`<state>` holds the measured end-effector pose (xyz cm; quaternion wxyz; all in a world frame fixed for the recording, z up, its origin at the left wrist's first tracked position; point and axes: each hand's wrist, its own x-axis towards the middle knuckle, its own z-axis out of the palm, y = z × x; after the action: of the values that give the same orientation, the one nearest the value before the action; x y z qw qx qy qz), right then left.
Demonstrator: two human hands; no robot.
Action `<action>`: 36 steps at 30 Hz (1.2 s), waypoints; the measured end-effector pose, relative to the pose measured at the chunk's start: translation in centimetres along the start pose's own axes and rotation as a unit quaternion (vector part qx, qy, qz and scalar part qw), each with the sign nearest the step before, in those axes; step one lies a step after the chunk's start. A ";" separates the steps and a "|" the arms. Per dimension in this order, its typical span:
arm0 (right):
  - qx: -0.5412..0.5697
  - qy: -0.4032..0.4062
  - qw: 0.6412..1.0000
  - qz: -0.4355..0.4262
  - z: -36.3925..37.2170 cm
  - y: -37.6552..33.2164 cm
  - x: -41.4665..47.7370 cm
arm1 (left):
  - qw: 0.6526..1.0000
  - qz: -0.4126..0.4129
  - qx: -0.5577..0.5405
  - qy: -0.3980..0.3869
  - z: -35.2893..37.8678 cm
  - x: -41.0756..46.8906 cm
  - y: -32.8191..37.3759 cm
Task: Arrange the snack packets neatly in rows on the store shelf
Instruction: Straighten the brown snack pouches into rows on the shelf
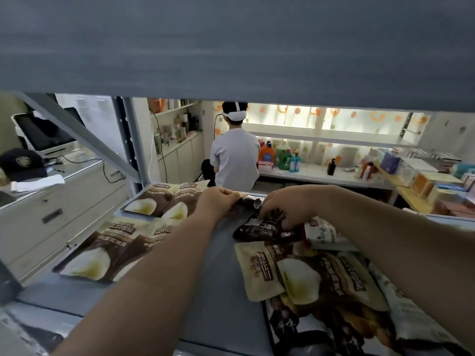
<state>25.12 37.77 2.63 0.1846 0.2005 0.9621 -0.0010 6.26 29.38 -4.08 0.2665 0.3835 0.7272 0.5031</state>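
Note:
On the grey shelf (221, 273) brown-and-cream snack packets lie in two rows at the left: a far pair (159, 201) and a near pair (108, 250). At the right a loose pile holds another brown packet (308, 273), pale packets and dark ones. My left hand (218, 199) pinches the far edge of a small dark packet (246, 202) near the shelf's back edge. My right hand (285, 206) grips a black packet (262, 227) on top of the pile.
The upper shelf board (231, 47) hangs low overhead. A diagonal brace (84, 134) and upright stand at the left. Beyond the shelf a person (235, 155) sits facing away at a counter with detergent bottles (280, 155). A cabinet (56, 201) with a monitor stands left.

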 end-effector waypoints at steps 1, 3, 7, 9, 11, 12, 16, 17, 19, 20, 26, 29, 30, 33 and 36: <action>0.019 0.011 1.000 -0.002 0.1 0.1 -0.2 | 1.000 0.010 0.013 0.005 0.1 0.0 0.2; 0.062 0.041 0.997 0.002 0.3 0.2 -0.7 | 1.000 0.006 -0.003 -0.009 0.3 0.4 0.3; 0.137 0.083 0.987 0.015 0.4 0.5 -1.9 | 0.997 -0.007 -0.074 -0.035 1.2 2.2 -0.2; 0.181 0.111 0.977 0.027 0.4 0.5 -2.5 | 0.993 -0.010 -0.105 -0.052 1.1 1.5 0.6; 0.218 0.136 0.966 0.037 0.4 0.5 -3.1 | 0.990 -0.007 -0.121 -0.066 0.9 0.8 1.3; 0.230 0.147 0.961 0.041 0.5 0.6 -3.3 | 0.990 -0.004 -0.125 -0.070 0.9 0.7 1.4; 0.246 0.199 0.944 0.087 1.3 1.0 -3.3 | 0.988 0.038 -0.133 -0.068 0.6 0.9 1.7; 0.275 0.221 0.931 0.093 1.6 1.1 -3.2 | 0.988 0.047 -0.129 -0.066 0.5 1.1 1.6; 0.342 0.269 0.893 0.111 2.3 1.5 -3.1 | 0.989 0.060 -0.125 -0.059 0.2 1.6 1.7; 0.355 0.289 0.879 0.136 2.6 1.9 -3.1 | 0.989 0.065 -0.119 -0.054 0.1 1.9 1.7; 0.433 0.310 0.822 0.202 2.9 2.2 -3.5 | 0.992 0.072 -0.097 -0.046 0.9 3.1 2.0; 0.489 0.274 0.805 0.192 2.4 2.4 -3.9 | 0.988 0.030 -0.148 -0.042 1.6 3.8 2.0; 0.490 0.265 0.809 0.186 2.3 2.6 -4.0 | 0.986 0.017 -0.162 -0.038 1.7 3.9 2.1; 0.518 0.288 0.789 0.163 1.9 4.1 -4.8 | 0.988 0.030 -0.154 -0.012 2.2 4.3 2.7; 0.565 0.345 0.733 0.157 1.4 6.5 -5.8 | 0.987 0.041 -0.152 0.025 2.9 4.3 3.8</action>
<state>33.09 41.45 3.89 -0.3099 0.4029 0.7364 -0.4465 7.16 35.20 -1.55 0.2823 0.3555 0.6326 0.6275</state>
